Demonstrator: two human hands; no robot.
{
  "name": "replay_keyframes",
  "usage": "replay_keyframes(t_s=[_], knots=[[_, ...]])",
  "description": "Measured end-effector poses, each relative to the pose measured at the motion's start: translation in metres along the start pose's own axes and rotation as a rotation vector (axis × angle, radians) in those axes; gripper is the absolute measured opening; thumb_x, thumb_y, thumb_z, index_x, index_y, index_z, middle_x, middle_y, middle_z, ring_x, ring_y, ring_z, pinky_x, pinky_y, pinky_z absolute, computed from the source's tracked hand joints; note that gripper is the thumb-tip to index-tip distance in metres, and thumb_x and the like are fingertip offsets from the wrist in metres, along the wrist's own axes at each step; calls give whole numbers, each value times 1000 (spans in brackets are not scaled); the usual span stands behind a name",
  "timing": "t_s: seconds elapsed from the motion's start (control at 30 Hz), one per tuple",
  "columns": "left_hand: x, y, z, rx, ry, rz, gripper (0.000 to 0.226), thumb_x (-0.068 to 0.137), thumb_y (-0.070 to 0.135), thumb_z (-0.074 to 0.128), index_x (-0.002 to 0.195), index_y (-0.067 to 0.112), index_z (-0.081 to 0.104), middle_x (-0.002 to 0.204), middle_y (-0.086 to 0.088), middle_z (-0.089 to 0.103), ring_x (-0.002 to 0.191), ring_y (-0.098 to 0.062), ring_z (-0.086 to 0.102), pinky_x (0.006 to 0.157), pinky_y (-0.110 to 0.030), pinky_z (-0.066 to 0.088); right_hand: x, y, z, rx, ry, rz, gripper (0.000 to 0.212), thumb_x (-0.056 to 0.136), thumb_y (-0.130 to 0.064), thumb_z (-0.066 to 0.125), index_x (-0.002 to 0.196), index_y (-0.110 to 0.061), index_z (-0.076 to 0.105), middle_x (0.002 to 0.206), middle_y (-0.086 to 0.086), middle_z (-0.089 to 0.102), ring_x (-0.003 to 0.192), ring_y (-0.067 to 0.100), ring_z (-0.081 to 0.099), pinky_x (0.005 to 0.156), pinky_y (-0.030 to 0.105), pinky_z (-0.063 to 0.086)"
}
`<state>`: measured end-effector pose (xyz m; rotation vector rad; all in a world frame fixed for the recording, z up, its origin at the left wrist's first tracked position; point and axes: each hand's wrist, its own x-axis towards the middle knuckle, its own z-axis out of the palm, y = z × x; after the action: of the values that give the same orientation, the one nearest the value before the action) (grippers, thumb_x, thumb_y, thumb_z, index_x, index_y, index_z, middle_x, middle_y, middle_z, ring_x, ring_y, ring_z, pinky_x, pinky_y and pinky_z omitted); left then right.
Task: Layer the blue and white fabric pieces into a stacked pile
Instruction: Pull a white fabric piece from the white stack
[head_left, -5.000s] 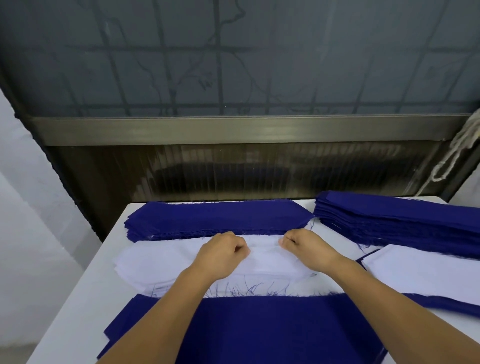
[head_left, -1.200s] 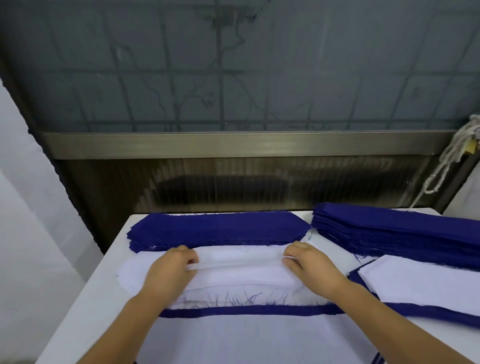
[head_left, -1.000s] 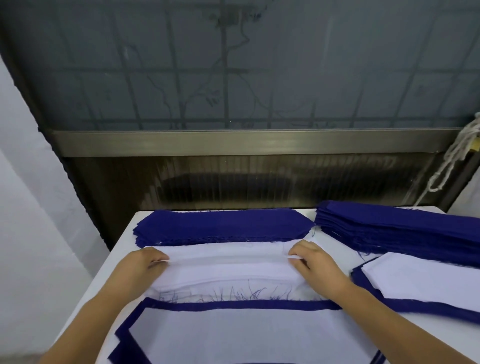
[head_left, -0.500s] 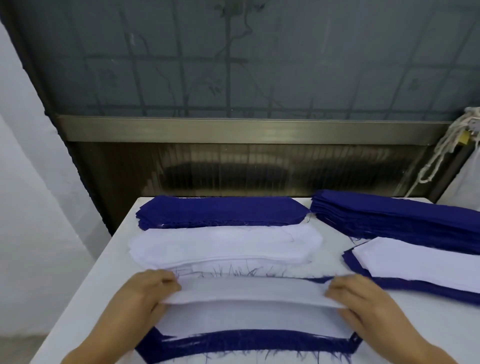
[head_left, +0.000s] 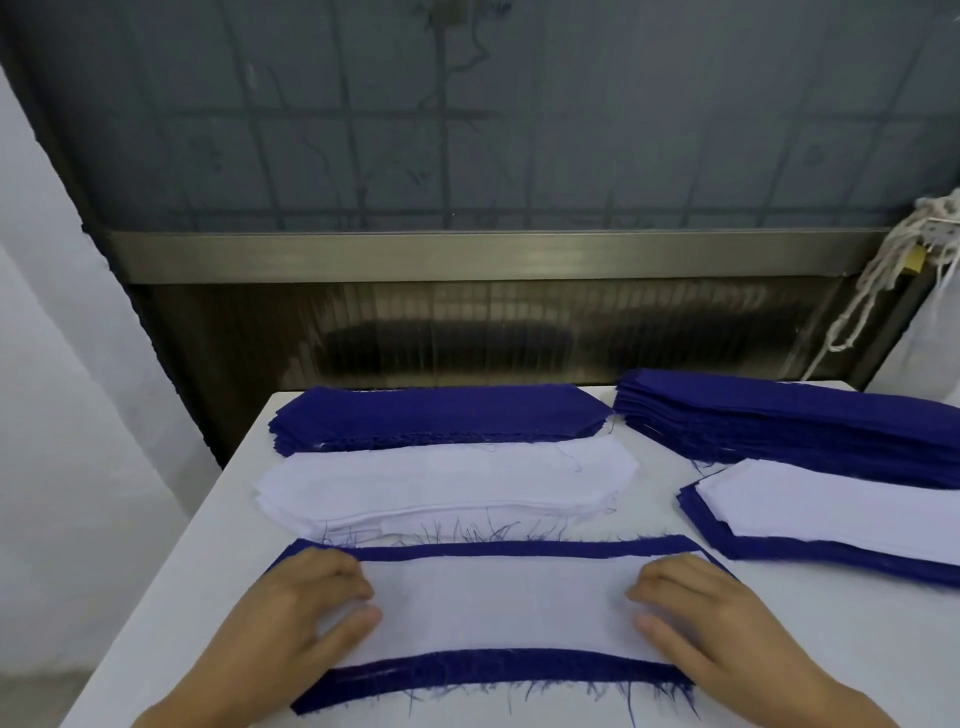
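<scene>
Both hands, left hand (head_left: 306, 618) and right hand (head_left: 711, 623), press relaxed, flat fingers on the white fabric piece (head_left: 504, 603) atop the blue piece (head_left: 493, 675) at 6 o'clock.

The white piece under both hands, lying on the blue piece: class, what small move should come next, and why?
Probably smooth the white piece flat and let go. It already lies centred on the blue piece, with a blue border along its far and near edges, and the left hand and right hand press its two ends.

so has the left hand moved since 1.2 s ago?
Yes. The left hand came toward the person, off the white fabric stack beside the far blue fabric stack, and now presses a white fabric piece down.
</scene>
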<state>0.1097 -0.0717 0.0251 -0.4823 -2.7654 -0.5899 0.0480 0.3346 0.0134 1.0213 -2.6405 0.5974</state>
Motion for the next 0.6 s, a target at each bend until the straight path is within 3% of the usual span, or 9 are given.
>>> replay_keyframes(t_s=[0.2, 0.33, 0.43, 0.57, 0.6], knots=[[20, 1, 39, 17, -113, -33, 38, 92, 59, 40, 116, 38, 61, 111, 27, 49, 100, 7, 44, 91, -15, 39, 18, 6, 16, 21, -130, 89, 14, 93, -37, 60, 103, -29, 66, 99, -22, 53, 91, -1, 51, 84, 16, 39], [9, -17, 34, 40, -40, -77, 42, 88, 59, 37, 102, 33, 68, 103, 26, 54, 93, 7, 48, 86, -12, 38, 12, 23, 7, 8, -118, 162, 8, 87, -26, 70, 94, -27, 66, 94, -22, 54, 86, -1, 52, 81, 20, 41], [10, -26, 27, 74, -52, -58, 38, 88, 59, 41, 92, 33, 68, 95, 24, 58, 87, 7, 50, 79, -13, 41, 16, 30, 1, -24, -202, 189, 11, 89, -29, 67, 88, -36, 59, 88, -25, 51, 82, -3, 51, 78, 16, 40], [36, -32, 25, 87, -85, -137, 3, 86, 36, 65, 84, 36, 67, 85, 24, 57, 77, 4, 52, 70, -15, 46, 49, 40, -1, -39, -248, 262, 14, 91, -29, 62, 81, -37, 56, 83, -20, 54, 77, 1, 53, 68, 15, 43], [48, -31, 26, 102, -88, -166, 4, 87, 33, 68, 87, 37, 66, 88, 24, 58, 78, 3, 52, 71, -11, 45, 63, 42, 0, -22, -223, 270, 11, 92, -29, 61, 84, -35, 58, 86, -20, 54, 79, 1, 54, 69, 16, 45]])
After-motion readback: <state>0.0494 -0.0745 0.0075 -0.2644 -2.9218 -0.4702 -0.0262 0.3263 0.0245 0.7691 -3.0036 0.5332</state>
